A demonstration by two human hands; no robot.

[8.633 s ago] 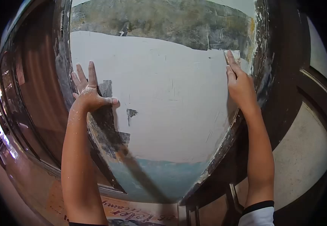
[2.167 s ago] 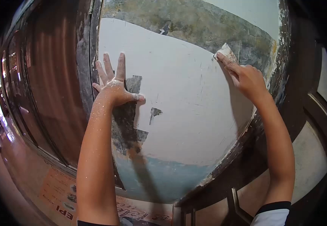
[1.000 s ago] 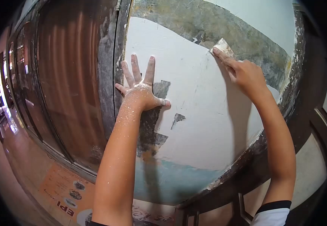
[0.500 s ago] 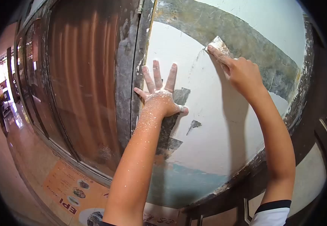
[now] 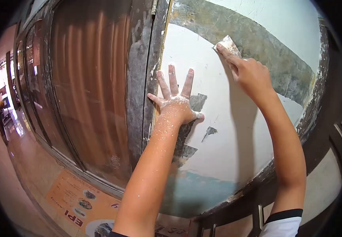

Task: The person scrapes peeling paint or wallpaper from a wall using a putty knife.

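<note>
My left hand [image 5: 175,100] is pressed flat on the wall panel with its fingers spread, white powder over its fingers and wrist. My right hand [image 5: 249,71] grips a putty knife [image 5: 229,44] smeared with white, index finger stretched along the blade. Its edge meets the wall where the white coat [image 5: 214,87] borders the bare grey-brown band [image 5: 257,39]. My fist hides the knife's handle. Below and right of my left thumb is a small grey bare spot [image 5: 209,133], and a larger grey patch [image 5: 198,102] lies partly behind that hand.
A dark, worn frame [image 5: 139,79] and a glass panel with a brown curtain [image 5: 88,94] stand to the left. Dark wooden trim [image 5: 257,179] borders the wall at lower right. Low down is an orange printed banner [image 5: 70,193]. A passage [image 5: 15,118] runs back at far left.
The view has shifted slightly, so the wall and left hand appear farther right. Against the wall, the putty knife has slid a little left. My left hand keeps its place.
</note>
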